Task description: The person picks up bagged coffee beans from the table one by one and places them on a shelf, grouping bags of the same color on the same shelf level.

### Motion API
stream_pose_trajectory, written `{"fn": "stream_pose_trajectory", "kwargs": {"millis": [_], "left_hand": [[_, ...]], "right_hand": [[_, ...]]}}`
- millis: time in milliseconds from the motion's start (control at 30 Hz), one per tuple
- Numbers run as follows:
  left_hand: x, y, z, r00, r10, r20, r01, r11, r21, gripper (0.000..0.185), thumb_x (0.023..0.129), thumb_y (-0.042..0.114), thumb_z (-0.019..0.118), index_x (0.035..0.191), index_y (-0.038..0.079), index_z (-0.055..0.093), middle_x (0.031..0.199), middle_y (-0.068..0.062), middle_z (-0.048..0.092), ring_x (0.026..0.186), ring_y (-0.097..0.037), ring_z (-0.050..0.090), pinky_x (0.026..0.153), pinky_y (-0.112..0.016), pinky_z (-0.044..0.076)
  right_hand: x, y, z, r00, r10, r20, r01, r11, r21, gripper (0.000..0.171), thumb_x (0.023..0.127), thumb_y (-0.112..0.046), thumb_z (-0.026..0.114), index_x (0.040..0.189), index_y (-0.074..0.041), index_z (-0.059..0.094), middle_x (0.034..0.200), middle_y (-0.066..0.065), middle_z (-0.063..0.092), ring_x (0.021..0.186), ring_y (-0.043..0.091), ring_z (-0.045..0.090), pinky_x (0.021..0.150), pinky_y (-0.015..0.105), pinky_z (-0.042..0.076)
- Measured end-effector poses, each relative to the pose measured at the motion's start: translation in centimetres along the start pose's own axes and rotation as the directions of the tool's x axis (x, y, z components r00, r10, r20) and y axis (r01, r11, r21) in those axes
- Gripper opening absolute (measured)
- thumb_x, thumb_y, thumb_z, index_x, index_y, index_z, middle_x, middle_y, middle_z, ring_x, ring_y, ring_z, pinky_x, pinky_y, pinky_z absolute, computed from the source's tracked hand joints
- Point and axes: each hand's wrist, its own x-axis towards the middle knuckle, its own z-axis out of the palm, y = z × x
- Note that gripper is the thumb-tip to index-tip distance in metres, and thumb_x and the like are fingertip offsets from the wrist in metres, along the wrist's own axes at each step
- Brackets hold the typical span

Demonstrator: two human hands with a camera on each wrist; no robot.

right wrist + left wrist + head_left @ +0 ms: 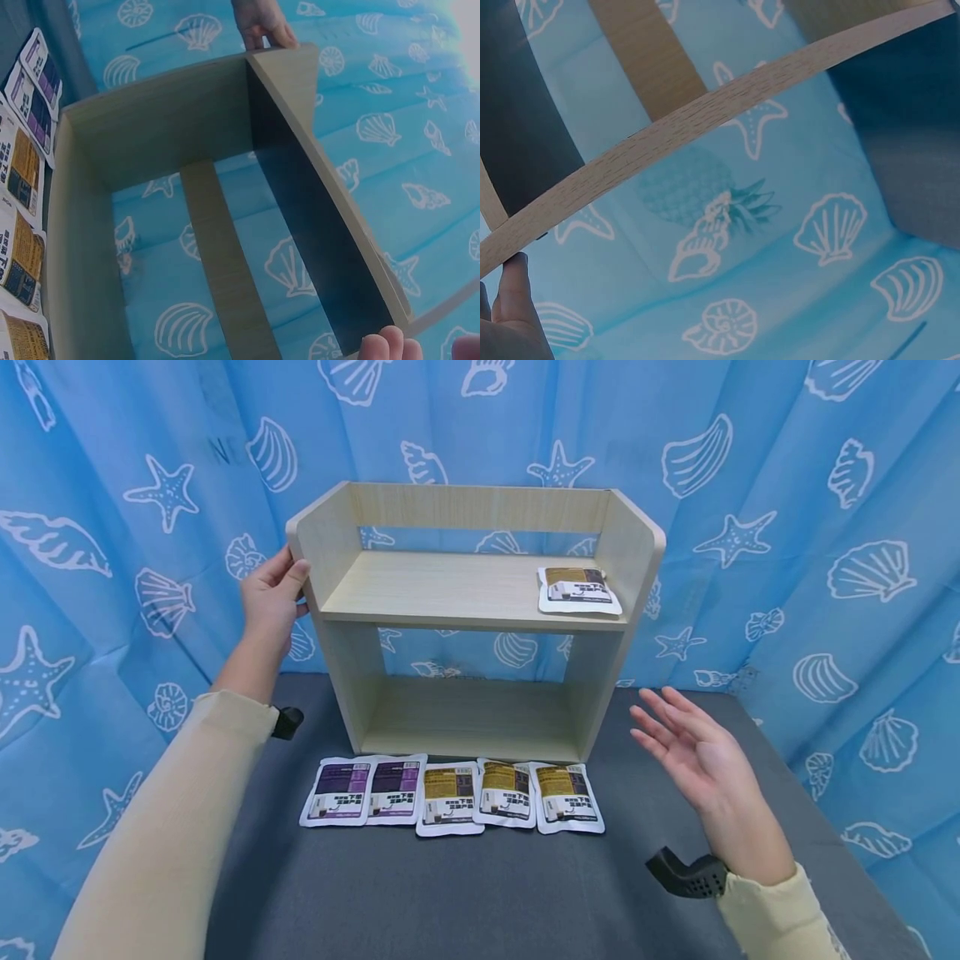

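Note:
A pale wooden two-tier shelf [450,589] stands on a dark grey table [450,893]. My left hand [288,581] grips the top front edge of its left side panel, thumb in front; the right wrist view shows that hand [262,22] on the panel too. One yellow-labelled packet [577,590] lies at the right end of the upper board. My right hand [678,731] hovers open to the right of the shelf with its palm turned toward it, holding nothing. Several flat packets lie in a row before the shelf, two purple ones [367,789] on the left and three yellow ones [505,789] on the right.
A blue curtain [787,485] printed with shells and starfish hangs close behind and on both sides. The lower shelf board [465,718] holds nothing. In the left wrist view the panel's edge [705,120] crosses the frame with a fingertip [511,292] beneath it.

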Motion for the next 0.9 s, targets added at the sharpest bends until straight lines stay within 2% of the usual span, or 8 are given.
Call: {"fn": "stream_pose_trajectory", "kwargs": {"millis": [200,367,467,567,667,833,900], "left_hand": [[-0.1,0.1,0.0,1.000,-0.004,-0.006,0.004,1.000,-0.005,0.050,0.090,0.037,0.063,0.139,0.027,0.055,0.138,-0.002,0.056,0.119,-0.019,0.055,0.078,-0.022,0.050],[-0.1,0.1,0.1,1.000,-0.010,-0.010,0.010,1.000,-0.009,0.051,0.089,0.037,0.064,0.138,0.027,0.055,0.138,-0.002,0.056,0.118,-0.019,0.055,0.077,-0.022,0.050],[0.0,0.0,0.1,1.000,-0.010,-0.007,0.010,1.000,-0.017,0.051,0.089,0.037,0.064,0.138,0.027,0.056,0.138,-0.002,0.056,0.118,-0.019,0.055,0.076,-0.022,0.051],[0.1,-0.1,0.0,1.000,-0.014,-0.008,0.013,1.000,-0.019,0.051,0.089,0.037,0.064,0.138,0.027,0.055,0.138,-0.002,0.056,0.118,-0.019,0.054,0.075,-0.020,0.051],[0.2,-0.1,0.0,1.000,-0.016,-0.011,0.016,1.000,-0.021,0.052,0.089,0.037,0.064,0.138,0.026,0.055,0.138,-0.003,0.056,0.118,-0.019,0.055,0.072,-0.018,0.051],[0.3,-0.2,0.0,1.000,-0.027,-0.005,0.027,0.999,-0.020,0.052,0.088,0.038,0.063,0.138,0.027,0.055,0.138,-0.001,0.056,0.119,-0.018,0.054,0.078,-0.022,0.050],[0.3,-0.1,0.0,1.000,-0.030,-0.002,0.030,0.999,-0.023,0.052,0.088,0.039,0.063,0.138,0.028,0.055,0.138,-0.001,0.056,0.119,-0.018,0.054,0.083,-0.025,0.050]], "right_hand": [[-0.2,0.2,-0.4,1.000,0.002,0.010,-0.002,1.000,0.008,0.047,0.099,-0.004,0.055,0.139,-0.019,0.037,0.107,0.004,0.071,0.098,0.023,0.067,0.079,0.037,0.056],[-0.5,0.4,-0.8,1.000,-0.002,0.019,0.001,1.000,0.014,0.036,0.099,-0.003,0.054,0.131,-0.017,0.044,0.108,0.005,0.071,0.098,0.023,0.067,0.080,0.038,0.056],[-0.6,0.5,-0.9,1.000,-0.001,0.014,0.001,1.000,-0.001,0.040,0.099,-0.004,0.053,0.135,-0.018,0.042,0.108,0.004,0.071,0.099,0.022,0.067,0.081,0.037,0.055],[-0.6,0.5,-1.0,1.000,0.004,-0.003,-0.004,0.999,-0.032,0.055,0.100,-0.006,0.053,0.147,-0.021,0.029,0.108,0.001,0.070,0.100,0.020,0.066,0.081,0.035,0.055],[-0.7,0.6,-1.1,1.000,0.011,-0.015,-0.011,0.999,-0.041,0.064,0.100,-0.008,0.054,0.152,-0.023,0.020,0.107,0.000,0.070,0.100,0.019,0.066,0.081,0.035,0.055],[-1.0,0.8,-1.4,1.000,0.013,-0.027,-0.013,1.000,-0.024,0.054,0.100,-0.007,0.053,0.146,-0.022,0.029,0.108,0.001,0.070,0.100,0.020,0.066,0.081,0.035,0.055],[-1.0,0.8,-1.4,0.999,0.010,-0.037,-0.011,0.999,-0.034,0.055,0.100,-0.008,0.053,0.147,-0.022,0.029,0.108,0.000,0.070,0.100,0.020,0.066,0.081,0.035,0.055]]}}
